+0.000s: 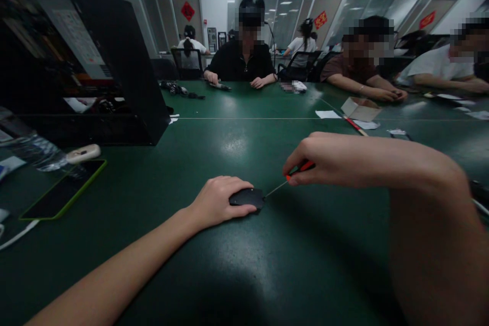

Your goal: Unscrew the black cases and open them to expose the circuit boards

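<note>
Nearest the camera, a person's bare right arm (pixel 431 239) fills the near right and folds in a sharp bend toward the middle, while the bare left forearm (pixel 126 265) slants in from the near left corner. Both reach over a glossy dark green tabletop (pixel 229 260).

At the centre, a small, black, rounded plastic piece shaped like a computer mouse (pixel 246 198) lies on the table. The left hand (pixel 216 204) is the closer one: it grasps the piece from the left, fingers curled over the far side and thumb along the near side. The piece's long axis runs roughly left to right, out of the palm.

The right hand (pixel 315 155) is to the right and slightly farther off, raised above the table. Its fingertips pinch the red-orange and black handle of a thin metal-shafted screwdriver (pixel 275 189). From those fingers, the piece lies to the left and nearer; the shaft slopes down that way, and its tip appears to meet the piece's right end, though actual contact is too small to confirm.

At left lie a black smartphone with a lime-green edge (pixel 57 196) and, farther, an open black metal computer case (pixel 147 81).
</note>
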### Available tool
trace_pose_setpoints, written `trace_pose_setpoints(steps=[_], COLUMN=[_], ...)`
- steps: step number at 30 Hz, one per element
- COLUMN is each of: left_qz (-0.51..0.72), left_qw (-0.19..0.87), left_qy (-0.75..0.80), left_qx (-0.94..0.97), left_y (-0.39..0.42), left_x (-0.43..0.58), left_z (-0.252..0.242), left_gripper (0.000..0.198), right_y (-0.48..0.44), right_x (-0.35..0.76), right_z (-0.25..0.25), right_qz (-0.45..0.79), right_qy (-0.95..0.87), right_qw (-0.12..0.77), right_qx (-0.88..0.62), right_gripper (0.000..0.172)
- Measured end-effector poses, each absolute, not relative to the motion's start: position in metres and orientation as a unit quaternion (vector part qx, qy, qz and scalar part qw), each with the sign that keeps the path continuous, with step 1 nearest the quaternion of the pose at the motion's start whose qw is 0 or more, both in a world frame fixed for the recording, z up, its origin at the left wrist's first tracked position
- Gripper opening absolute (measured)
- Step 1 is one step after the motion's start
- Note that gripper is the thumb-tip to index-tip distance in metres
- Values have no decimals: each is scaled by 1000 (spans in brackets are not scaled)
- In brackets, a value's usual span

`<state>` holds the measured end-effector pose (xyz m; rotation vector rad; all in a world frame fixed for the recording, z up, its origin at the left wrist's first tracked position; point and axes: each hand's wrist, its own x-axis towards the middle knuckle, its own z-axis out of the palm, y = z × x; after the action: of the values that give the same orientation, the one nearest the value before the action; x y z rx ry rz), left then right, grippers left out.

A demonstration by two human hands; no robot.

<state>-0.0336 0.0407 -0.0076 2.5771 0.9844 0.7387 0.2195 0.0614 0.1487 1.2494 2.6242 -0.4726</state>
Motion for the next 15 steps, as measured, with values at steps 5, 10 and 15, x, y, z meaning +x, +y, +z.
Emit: trace_pose_setpoints(steps=[5,10,15], left_qz=[250,240,237], left_qw=[144,139,126], left_qy=[345,346,356], left_qx=[893,896,895], left_y=[41,41,40], left_x=[-33,-32,-32], left_z=[-7,-8,-8], left_gripper=[44,46,45], right_y=[56,57,63], right_x=[234,254,269], right_z=[128,84,37], right_qz=[-113,19,72], right_qy=[879,874,905], right_qw=[71,44,-105], right_qx=[458,484,406], right_gripper=[27,58,66])
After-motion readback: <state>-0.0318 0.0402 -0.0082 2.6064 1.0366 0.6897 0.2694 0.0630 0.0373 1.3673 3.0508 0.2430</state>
